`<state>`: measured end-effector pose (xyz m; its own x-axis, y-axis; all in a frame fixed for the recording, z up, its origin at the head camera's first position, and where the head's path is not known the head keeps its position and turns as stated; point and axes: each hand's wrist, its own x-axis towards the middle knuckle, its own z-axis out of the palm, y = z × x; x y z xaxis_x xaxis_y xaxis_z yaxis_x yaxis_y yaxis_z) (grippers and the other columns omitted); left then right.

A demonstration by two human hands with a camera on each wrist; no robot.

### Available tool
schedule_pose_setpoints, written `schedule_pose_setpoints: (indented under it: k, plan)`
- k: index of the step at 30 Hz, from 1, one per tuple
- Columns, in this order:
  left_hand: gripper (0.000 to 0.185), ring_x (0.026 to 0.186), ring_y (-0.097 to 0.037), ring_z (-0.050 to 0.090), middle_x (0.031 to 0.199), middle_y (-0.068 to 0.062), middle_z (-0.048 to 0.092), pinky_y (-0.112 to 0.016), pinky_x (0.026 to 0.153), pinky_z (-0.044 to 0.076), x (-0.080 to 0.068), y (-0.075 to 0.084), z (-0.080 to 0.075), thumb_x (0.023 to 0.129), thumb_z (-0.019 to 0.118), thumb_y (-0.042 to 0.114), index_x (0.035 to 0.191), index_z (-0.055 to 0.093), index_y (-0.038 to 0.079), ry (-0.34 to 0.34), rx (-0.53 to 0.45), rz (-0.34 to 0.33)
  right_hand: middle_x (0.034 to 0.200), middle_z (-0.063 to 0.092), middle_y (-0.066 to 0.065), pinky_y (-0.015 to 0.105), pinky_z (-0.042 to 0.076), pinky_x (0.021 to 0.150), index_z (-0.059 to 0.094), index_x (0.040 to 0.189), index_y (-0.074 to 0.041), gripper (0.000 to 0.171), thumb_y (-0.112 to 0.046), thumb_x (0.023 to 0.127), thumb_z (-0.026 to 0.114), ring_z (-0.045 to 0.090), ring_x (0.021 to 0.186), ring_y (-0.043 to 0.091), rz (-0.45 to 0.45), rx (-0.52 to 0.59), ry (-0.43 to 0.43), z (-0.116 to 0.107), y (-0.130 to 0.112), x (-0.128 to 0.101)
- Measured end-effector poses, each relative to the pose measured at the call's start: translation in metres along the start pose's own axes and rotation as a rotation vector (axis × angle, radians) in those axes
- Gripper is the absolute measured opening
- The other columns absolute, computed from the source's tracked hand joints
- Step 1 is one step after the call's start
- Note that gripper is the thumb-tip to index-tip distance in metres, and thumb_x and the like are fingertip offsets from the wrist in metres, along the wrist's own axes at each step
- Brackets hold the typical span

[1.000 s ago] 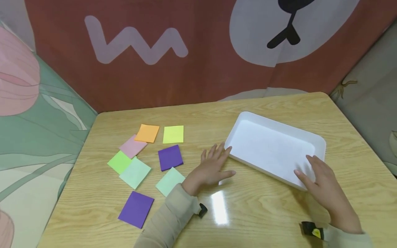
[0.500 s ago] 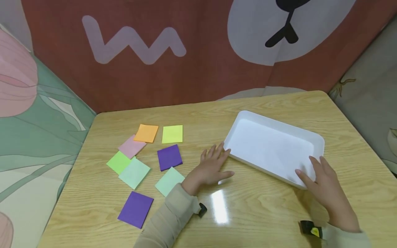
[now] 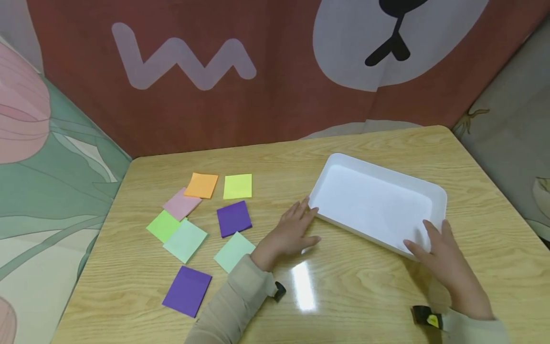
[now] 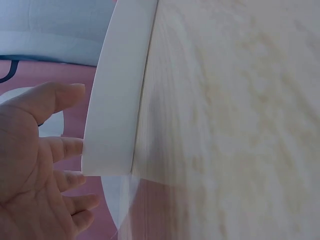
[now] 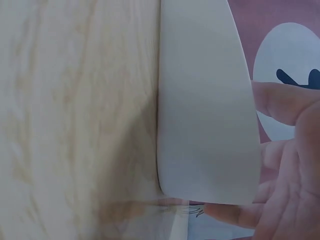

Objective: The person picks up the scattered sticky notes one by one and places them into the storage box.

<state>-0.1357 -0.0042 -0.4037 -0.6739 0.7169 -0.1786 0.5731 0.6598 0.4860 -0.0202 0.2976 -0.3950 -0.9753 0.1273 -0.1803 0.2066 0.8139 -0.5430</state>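
L hand (image 3: 289,234) fingers straight, tips at white tray (image 3: 378,203) corner; R hand (image 3: 447,260) fingers spread on near corner, grip unclear.

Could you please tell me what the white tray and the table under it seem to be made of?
The shallow white rectangular tray looks like matte moulded plastic: seamless rounded corners, uniform colour. The light tabletop shows printed-looking wood grain with a glossy glare patch, probably laminate rather than bare wood.

both hands (image 3: 292,231) flat, fingers straight
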Motion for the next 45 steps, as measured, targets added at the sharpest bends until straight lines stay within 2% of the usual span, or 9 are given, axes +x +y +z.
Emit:
schedule_pose_setpoints:
  k: [5,8,13,18,23,26,31,36,45]
  plan:
    - [0.063,0.128,-0.026,0.006,0.143,-0.008,-0.003,-0.038,0.100,0.011,0.001,0.002,-0.003,0.085,0.049,0.037,0.137,0.023,0.012,0.025,-0.050,-0.001,0.127,-0.022,0.037,0.068,0.019,0.076,0.008,0.130,0.014,0.079,-0.044,0.087,0.040,0.006,0.107,0.063,0.026,-0.014,-0.032,0.000,-0.002,0.000]
    - [0.057,0.126,-0.029,0.016,0.142,-0.011,0.004,-0.038,0.098,0.019,0.005,0.002,-0.004,0.085,0.050,0.034,0.133,0.031,0.008,0.054,-0.071,0.002,0.127,-0.023,0.037,0.067,0.020,0.075,0.008,0.130,0.014,0.079,-0.044,0.087,0.039,0.009,0.106,0.063,0.025,-0.024,-0.038,0.000,-0.002,0.000]
    - [0.043,0.112,-0.029,0.039,0.136,-0.016,0.019,-0.032,0.090,0.034,0.015,0.003,-0.005,0.085,0.050,0.027,0.119,0.045,0.003,0.126,-0.084,0.002,0.127,-0.025,0.036,0.067,0.022,0.075,0.008,0.130,0.015,0.081,-0.046,0.087,0.039,0.011,0.105,0.063,0.039,-0.040,-0.052,0.001,-0.002,0.001]
    - [0.031,0.102,-0.025,0.047,0.132,-0.017,0.025,-0.027,0.083,0.039,0.024,0.004,-0.005,0.086,0.048,0.022,0.107,0.052,0.000,0.172,-0.096,-0.026,0.127,-0.025,0.036,0.066,0.023,0.075,0.005,0.130,0.015,0.081,-0.045,0.087,0.038,0.012,0.106,0.062,0.047,-0.047,-0.052,0.002,-0.002,0.001]
    - [0.022,0.099,-0.027,0.047,0.127,-0.017,0.030,-0.029,0.083,0.039,0.027,0.004,-0.004,0.086,0.045,0.017,0.096,0.053,0.000,0.201,-0.097,-0.055,0.125,-0.027,0.036,0.066,0.021,0.076,-0.005,0.129,0.015,0.085,-0.045,0.087,0.039,0.004,0.108,0.062,0.065,-0.016,-0.036,0.005,-0.003,0.000]
    - [0.018,0.091,-0.023,0.048,0.115,-0.013,0.039,-0.028,0.079,0.039,0.029,0.004,-0.004,0.087,0.043,0.016,0.092,0.052,0.001,0.202,-0.087,-0.062,0.125,-0.026,0.037,0.066,0.019,0.078,-0.011,0.128,0.015,0.087,-0.044,0.087,0.039,0.000,0.109,0.060,0.069,0.007,-0.021,0.007,-0.003,0.000]
    - [0.019,0.073,-0.014,0.045,0.093,-0.004,0.043,-0.022,0.065,0.039,0.031,0.004,-0.006,0.088,0.042,0.017,0.089,0.054,0.002,0.194,-0.074,-0.066,0.127,-0.017,0.040,0.064,0.017,0.082,-0.013,0.126,0.016,0.088,-0.040,0.088,0.041,0.002,0.112,0.058,0.055,-0.005,0.032,0.008,-0.003,-0.001]
    - [0.019,0.064,-0.013,0.045,0.085,-0.002,0.042,-0.018,0.057,0.038,0.031,0.006,-0.008,0.087,0.043,0.014,0.085,0.056,0.001,0.201,-0.080,-0.068,0.126,-0.009,0.043,0.062,0.014,0.086,-0.013,0.125,0.019,0.089,-0.038,0.087,0.043,0.004,0.113,0.056,0.072,-0.003,0.064,0.008,-0.002,-0.002]
    - [0.016,0.060,-0.013,0.043,0.076,-0.001,0.041,-0.019,0.053,0.036,0.027,0.005,-0.005,0.084,0.044,0.012,0.078,0.055,0.003,0.237,0.009,-0.042,0.120,0.001,0.049,0.062,0.021,0.083,-0.015,0.122,0.020,0.093,-0.039,0.085,0.047,0.014,0.108,0.059,0.175,-0.023,0.040,0.008,-0.006,0.000]
